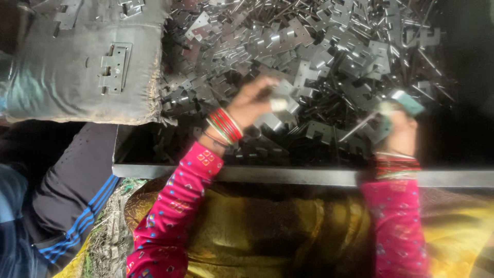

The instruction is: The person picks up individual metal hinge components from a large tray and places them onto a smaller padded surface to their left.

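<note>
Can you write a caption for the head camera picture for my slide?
Two hands, left and right, each hold a metal hinge plate over a tray heaped with plates and pins.

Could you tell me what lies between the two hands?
In the head view, loose hinge plates and pins fill the stretch between left hand and right hand.

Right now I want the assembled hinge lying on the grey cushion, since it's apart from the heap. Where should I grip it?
Take the hinge by its two long outer edges, pinching across the flat leaves from above. It lies flat and alone on the grey cushion, long axis roughly upright in the picture, so both edges are free. The soft cushion should probably let fingertips get under an edge.
</note>
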